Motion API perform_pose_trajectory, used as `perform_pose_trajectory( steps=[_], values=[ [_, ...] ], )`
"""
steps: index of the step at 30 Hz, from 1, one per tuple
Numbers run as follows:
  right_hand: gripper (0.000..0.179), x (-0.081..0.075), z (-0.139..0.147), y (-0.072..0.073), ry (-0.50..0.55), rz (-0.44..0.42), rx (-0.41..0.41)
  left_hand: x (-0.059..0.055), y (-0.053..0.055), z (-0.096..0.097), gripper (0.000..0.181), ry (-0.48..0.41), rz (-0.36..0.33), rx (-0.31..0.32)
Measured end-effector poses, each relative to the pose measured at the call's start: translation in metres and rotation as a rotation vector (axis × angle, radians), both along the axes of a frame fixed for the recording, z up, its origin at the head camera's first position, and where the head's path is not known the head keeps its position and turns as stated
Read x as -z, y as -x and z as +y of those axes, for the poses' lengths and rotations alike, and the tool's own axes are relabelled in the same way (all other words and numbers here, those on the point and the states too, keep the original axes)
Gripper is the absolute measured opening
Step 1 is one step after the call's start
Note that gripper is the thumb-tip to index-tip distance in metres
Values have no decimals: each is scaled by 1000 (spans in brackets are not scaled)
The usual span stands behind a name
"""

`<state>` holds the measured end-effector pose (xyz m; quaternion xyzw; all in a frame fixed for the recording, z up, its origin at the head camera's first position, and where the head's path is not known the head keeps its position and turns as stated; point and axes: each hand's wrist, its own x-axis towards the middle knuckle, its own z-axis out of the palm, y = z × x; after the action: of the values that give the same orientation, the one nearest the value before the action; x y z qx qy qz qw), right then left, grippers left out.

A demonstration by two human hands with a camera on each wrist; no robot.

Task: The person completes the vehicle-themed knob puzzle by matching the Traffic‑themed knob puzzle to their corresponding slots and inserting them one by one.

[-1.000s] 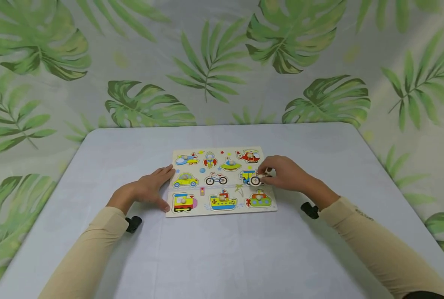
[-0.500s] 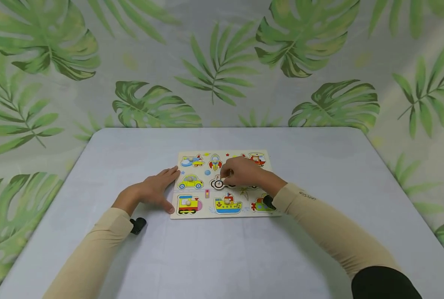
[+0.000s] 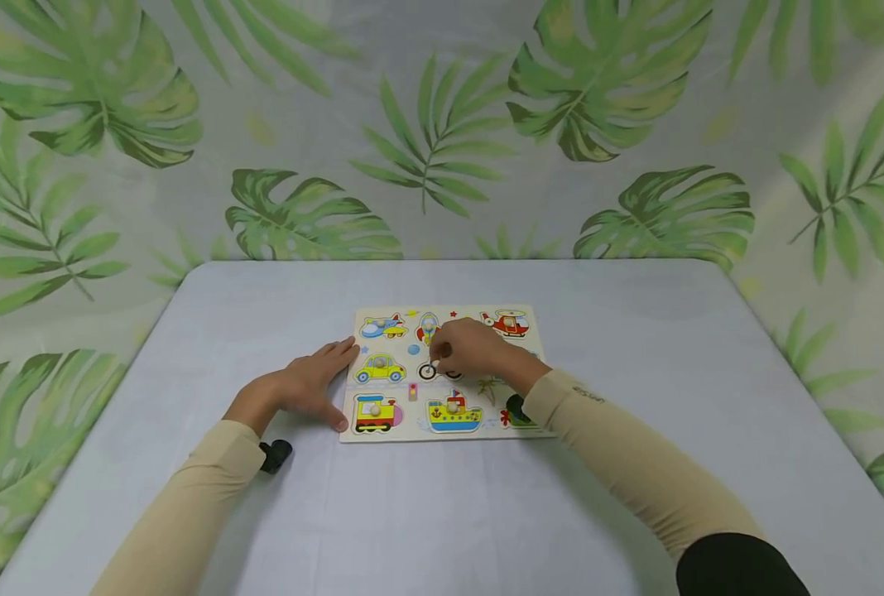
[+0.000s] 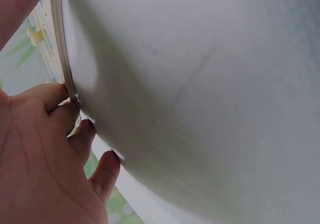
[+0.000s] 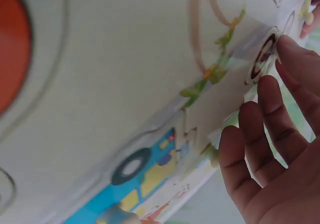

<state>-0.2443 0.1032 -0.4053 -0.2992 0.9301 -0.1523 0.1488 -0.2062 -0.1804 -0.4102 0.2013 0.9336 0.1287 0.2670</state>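
A wooden knob puzzle board point(image 3: 412, 432) with vehicle pieces lies on the table. My left hand point(image 3: 304, 385) rests at its left edge, thumb and fingers spread; in the left wrist view the fingertips touch the board's side point(image 4: 61, 49). Over the middle of the board, my right hand point(image 3: 472, 349) pinches the bicycle piece point(image 3: 427, 371) at its place in the middle row. The knob is hidden by the fingers. One dark wheel of the bicycle shows beside the thumb point(image 5: 295, 59) in the right wrist view. My right hand and wrist cover part of the pieces on the right.
Around the bicycle sit a yellow car point(image 3: 379, 367), a train point(image 3: 375, 414), a boat point(image 3: 454, 415), a plane point(image 3: 382, 325), a rocket point(image 3: 425, 327) and a red helicopter point(image 3: 506, 324). A blue and yellow bus point(image 5: 135, 184) shows in the right wrist view. A white cloth point(image 3: 412, 513) covers the table.
My right hand has carried the bicycle piece left from above the bus to the middle of the board and lowered it over the printed bicycle. My left hand has stayed at the board's edge.
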Motion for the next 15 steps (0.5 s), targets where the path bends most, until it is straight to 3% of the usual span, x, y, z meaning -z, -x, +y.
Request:
perform_pose_trajectory(
  steps=[8, 11, 15],
  values=[
    [16, -2, 0, 0, 29, -9, 8, 0, 3, -4, 122, -3, 17, -17],
    [25, -7, 17, -13, 55, 34, -14, 3, 0, -4, 122, -13, 6, -19],
    [29, -18, 68, -43, 101, 116, 22, 6, -5, -4, 122, -15, 8, -7]
  ],
)
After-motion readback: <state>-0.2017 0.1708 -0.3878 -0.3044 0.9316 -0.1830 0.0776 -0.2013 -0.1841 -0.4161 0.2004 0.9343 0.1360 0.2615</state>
